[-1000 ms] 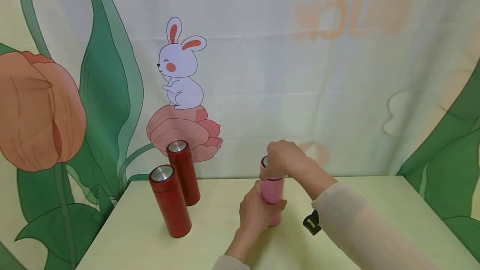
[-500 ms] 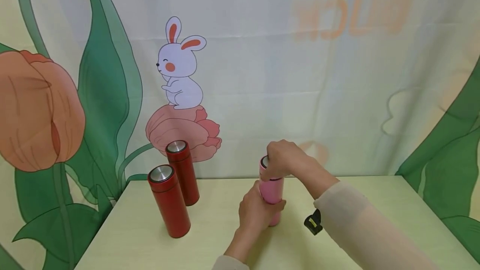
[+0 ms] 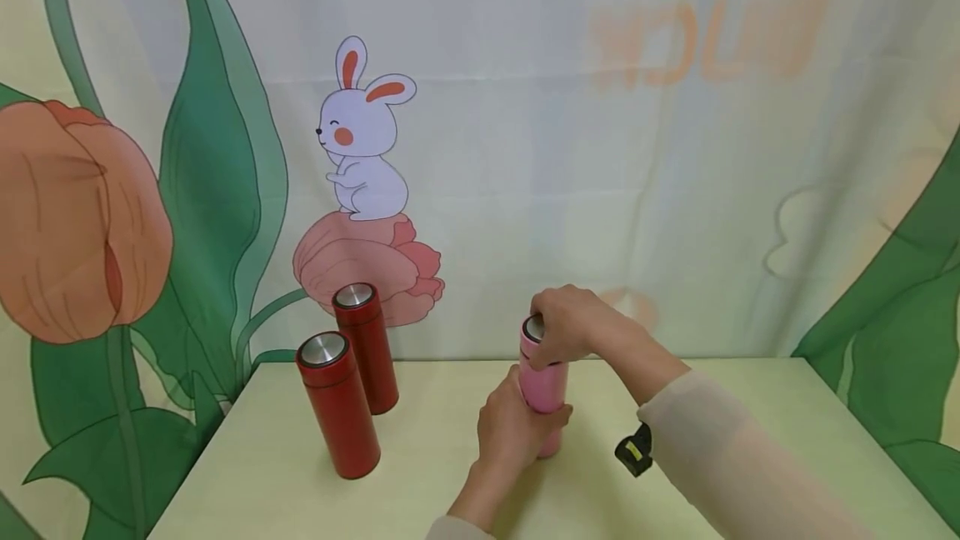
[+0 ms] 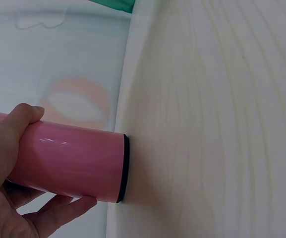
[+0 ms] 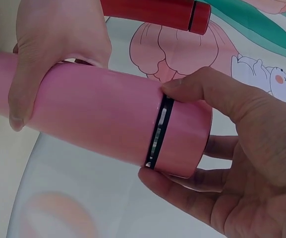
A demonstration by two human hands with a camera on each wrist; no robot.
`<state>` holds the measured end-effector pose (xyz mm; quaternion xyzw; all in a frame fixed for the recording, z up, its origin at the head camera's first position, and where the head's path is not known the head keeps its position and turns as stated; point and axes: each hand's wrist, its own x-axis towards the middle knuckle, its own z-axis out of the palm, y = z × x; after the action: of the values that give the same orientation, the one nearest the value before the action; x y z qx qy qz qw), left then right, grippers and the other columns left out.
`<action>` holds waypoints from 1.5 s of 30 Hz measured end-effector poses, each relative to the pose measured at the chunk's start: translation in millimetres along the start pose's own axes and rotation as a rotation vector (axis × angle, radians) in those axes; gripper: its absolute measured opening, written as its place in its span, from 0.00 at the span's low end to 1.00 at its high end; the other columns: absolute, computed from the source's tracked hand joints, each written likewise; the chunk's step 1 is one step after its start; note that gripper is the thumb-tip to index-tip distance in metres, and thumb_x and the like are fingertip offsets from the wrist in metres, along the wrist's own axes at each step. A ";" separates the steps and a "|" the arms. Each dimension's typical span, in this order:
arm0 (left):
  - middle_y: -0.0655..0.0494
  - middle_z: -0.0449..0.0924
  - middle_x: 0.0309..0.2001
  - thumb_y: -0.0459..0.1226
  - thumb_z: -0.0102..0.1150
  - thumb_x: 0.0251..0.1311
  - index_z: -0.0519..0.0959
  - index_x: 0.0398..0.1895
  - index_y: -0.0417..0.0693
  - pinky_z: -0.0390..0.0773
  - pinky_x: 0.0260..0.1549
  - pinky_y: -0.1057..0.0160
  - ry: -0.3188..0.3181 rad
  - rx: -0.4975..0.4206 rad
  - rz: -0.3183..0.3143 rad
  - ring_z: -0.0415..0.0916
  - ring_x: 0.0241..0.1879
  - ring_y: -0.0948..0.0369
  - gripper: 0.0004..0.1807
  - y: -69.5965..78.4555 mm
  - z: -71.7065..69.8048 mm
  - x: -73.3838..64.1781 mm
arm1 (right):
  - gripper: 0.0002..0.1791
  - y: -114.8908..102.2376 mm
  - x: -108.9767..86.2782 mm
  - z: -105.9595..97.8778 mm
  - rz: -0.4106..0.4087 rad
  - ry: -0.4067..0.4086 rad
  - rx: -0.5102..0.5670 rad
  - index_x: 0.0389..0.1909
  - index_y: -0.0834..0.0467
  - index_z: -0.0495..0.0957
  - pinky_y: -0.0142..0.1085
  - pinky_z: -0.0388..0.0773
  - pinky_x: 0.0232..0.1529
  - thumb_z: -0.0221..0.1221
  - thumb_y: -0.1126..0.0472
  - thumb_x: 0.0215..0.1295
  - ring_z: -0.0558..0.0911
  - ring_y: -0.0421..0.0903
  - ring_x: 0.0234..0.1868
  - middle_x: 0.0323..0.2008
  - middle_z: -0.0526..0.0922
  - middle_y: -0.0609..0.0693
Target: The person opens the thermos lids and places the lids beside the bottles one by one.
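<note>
A pink thermos bottle (image 3: 544, 388) with a silver-topped lid stands upright right of the table's middle. My left hand (image 3: 512, 432) grips its body low down, the thumb across the front. My right hand (image 3: 573, 325) holds the lid (image 5: 187, 131) from above. In the right wrist view, its thumb and fingers pinch the lid from opposite sides, at a dark band with a shiny strip between lid and body. The left wrist view shows the bottle's black base edge (image 4: 124, 168) close to the table; whether they touch, I cannot tell.
Two red thermos bottles (image 3: 347, 415) (image 3: 369, 352) stand on the table's left side, one behind the other, lids on. The pale wooden table (image 3: 420, 473) ends at a printed curtain (image 3: 480, 190). A black wrist camera (image 3: 634, 450) hangs below my right sleeve.
My right hand turns slightly on the lid, and its wrist and sleeve have shifted a little right and down. The left hand keeps its grip; the red bottles stay put.
</note>
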<state>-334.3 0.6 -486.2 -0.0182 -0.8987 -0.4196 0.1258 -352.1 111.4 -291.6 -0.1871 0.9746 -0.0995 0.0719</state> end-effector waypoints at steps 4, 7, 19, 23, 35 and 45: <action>0.65 0.85 0.38 0.59 0.80 0.42 0.75 0.48 0.56 0.77 0.32 0.59 -0.007 0.005 -0.008 0.82 0.36 0.64 0.34 1.8 0.5 2.6 | 0.28 2.4 1.5 -2.2 -0.015 -0.008 -0.017 0.54 0.58 0.80 0.38 0.82 0.42 0.74 0.53 0.52 0.81 0.47 0.42 0.44 0.84 0.50; 0.64 0.85 0.39 0.59 0.80 0.42 0.75 0.48 0.56 0.78 0.33 0.59 -0.008 0.010 -0.014 0.82 0.36 0.64 0.34 3.1 0.1 3.1 | 0.31 3.7 1.8 -2.6 -0.036 -0.010 -0.025 0.57 0.58 0.79 0.40 0.83 0.44 0.74 0.54 0.52 0.81 0.48 0.46 0.47 0.84 0.50; 0.62 0.86 0.39 0.58 0.81 0.42 0.76 0.49 0.54 0.79 0.34 0.57 0.000 0.005 -0.003 0.83 0.37 0.62 0.34 3.2 0.3 3.0 | 0.42 4.0 -1.5 -2.6 -0.035 -0.015 -0.043 0.68 0.57 0.73 0.45 0.81 0.54 0.75 0.50 0.53 0.80 0.52 0.58 0.58 0.82 0.53; 0.63 0.86 0.40 0.57 0.81 0.43 0.76 0.52 0.56 0.78 0.34 0.57 -0.008 -0.008 -0.005 0.83 0.37 0.62 0.35 -0.1 -1.1 1.9 | 0.34 -2.1 -3.2 -1.4 0.017 -0.009 -0.032 0.51 0.59 0.78 0.39 0.80 0.40 0.75 0.39 0.52 0.82 0.48 0.43 0.43 0.84 0.51; 0.65 0.86 0.38 0.56 0.81 0.43 0.77 0.48 0.58 0.77 0.33 0.58 -0.016 -0.049 -0.022 0.83 0.35 0.63 0.32 -4.5 -6.2 0.0 | 0.25 -15.8 3.5 5.6 0.111 0.047 -0.053 0.19 0.53 0.71 0.34 0.63 0.23 0.72 0.42 0.54 0.68 0.43 0.23 0.20 0.67 0.44; 0.66 0.84 0.36 0.56 0.81 0.42 0.76 0.44 0.58 0.75 0.31 0.60 -0.018 -0.059 -0.012 0.80 0.33 0.66 0.30 1.5 -2.1 -2.9 | 0.16 -4.1 0.7 8.1 0.086 0.051 -0.030 0.21 0.54 0.70 0.35 0.61 0.21 0.67 0.51 0.53 0.66 0.43 0.22 0.20 0.66 0.45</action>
<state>-330.8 0.2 -484.5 -0.0204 -0.8871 -0.4466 0.1145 -349.9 106.1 -298.6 -0.1434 0.9847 -0.0866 0.0486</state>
